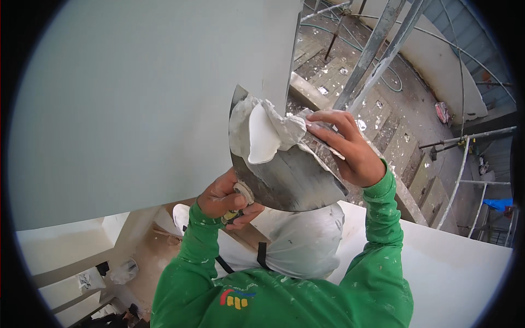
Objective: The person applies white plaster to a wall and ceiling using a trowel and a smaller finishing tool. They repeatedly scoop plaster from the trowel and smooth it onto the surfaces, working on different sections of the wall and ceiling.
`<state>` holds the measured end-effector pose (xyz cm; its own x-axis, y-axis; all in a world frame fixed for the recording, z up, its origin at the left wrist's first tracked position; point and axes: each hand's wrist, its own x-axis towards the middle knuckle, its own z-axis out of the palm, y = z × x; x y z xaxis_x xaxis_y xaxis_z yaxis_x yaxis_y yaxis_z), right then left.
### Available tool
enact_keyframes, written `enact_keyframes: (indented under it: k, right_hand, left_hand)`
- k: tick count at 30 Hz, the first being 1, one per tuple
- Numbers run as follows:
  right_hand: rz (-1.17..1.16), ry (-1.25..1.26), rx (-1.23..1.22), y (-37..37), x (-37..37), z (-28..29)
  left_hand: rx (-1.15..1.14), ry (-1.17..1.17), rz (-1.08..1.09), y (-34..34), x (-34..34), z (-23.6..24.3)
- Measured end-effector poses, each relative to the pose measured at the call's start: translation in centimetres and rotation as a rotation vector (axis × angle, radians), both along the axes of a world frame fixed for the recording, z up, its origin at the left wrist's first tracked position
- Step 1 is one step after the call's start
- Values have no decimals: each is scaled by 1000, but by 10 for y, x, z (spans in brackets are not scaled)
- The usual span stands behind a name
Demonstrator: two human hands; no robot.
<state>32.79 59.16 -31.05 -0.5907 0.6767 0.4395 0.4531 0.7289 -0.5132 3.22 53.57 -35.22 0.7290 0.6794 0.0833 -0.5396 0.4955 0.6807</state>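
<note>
Our green shirt (284, 306) lies nearest, and before it our left hand (219, 199) grasps the broad metal blade (290, 183) by its handle (230, 217), the surest hold, we judge, beneath soft, weighty, slippery putty (264, 135), while our right hand (353, 146) pinches a scraper (319, 144).

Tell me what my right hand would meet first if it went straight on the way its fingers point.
Probably the white paste heaped on the metal plate held by your left hand: it lies just past your right hand and its scraper, though depth is hard to judge.
</note>
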Motion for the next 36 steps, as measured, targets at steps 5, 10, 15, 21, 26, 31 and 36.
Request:
enact_keyframes:
  k: [5,10,15,21,26,31,36]
  right_hand:
    - [-505,657,-961,49,41,-184]
    - [-686,1421,-1436,75,-19,-340]
    - [-763,1421,-1489,102,-57,-377]
    - [-613,1360,-1520,128,-73,-331]
    - [-489,1294,-1396,120,-69,-208]
    - [-325,1244,-1266,113,-61,-62]
    - [-141,1140,-1012,96,-64,74]
  left_hand:
    - [265,356,399,-40,-36,-11]
    - [90,281,581,-73,-38,-21]
    - [19,428,510,-89,-47,-17]
    - [-53,386,527,-95,-42,-23]
    - [54,263,477,-92,-40,-26]
    - [-1,292,354,-82,-47,-32]
    - [32,302,249,-70,-44,-31]
